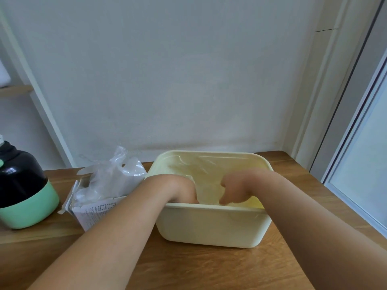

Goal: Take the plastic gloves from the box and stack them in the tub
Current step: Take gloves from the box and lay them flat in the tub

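Note:
A pale yellow tub (211, 225) stands on the wooden table, with clear plastic gloves (196, 168) lying flat inside it. Both my hands reach down into the tub. My left hand (182, 191) dips behind the near rim, which hides its fingers. My right hand (234, 189) has its fingers curled downward, and they appear to pinch the near end of the top glove. Left of the tub stands the torn-open white glove box (92, 212), with a crumpled bunch of clear gloves (113, 176) sticking out of its top.
A black and mint-green jar (23, 191) stands at the table's left edge. A white wall rises right behind the tub. A window frame (356, 164) runs along the table's right side. Bare wood lies in front of the tub.

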